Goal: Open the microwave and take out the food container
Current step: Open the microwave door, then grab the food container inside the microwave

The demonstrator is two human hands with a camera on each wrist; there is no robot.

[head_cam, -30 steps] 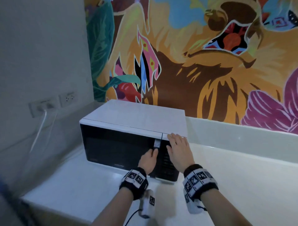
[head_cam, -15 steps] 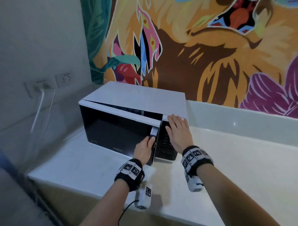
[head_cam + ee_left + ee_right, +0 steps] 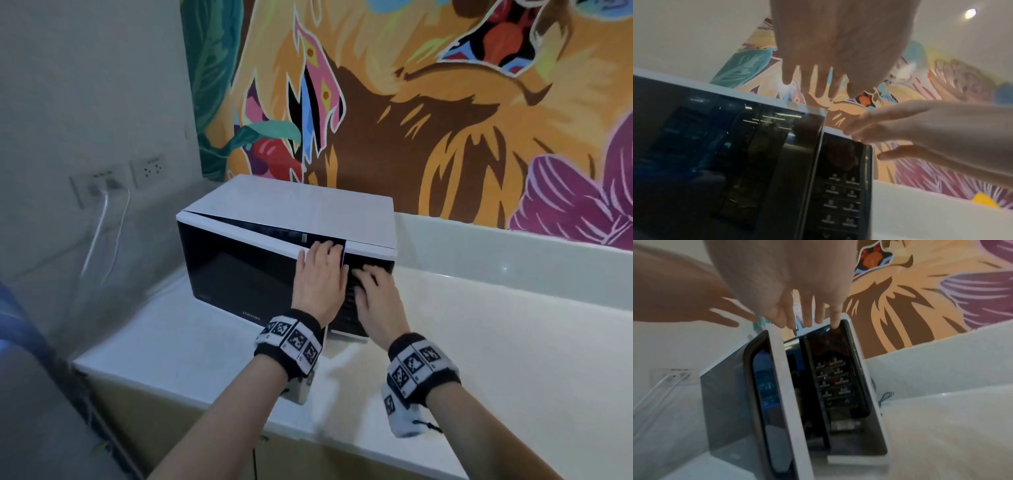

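Black glass door stands ajar beneath your left hand, fingers straight over its top edge; your right hand lies flat-fingered on the keypad, risking a stray press. Beyond your fingertips, the food container stays hidden inside the microwave.

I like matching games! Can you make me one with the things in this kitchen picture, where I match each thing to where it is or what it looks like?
Things:
1. microwave door
2. left hand
3. right hand
4. white cable

Places or states:
A. in front of the button panel
B. plugged into the wall socket
C. open a crack
D. at the top corner of the door

Pairs: 1-C, 2-D, 3-A, 4-B
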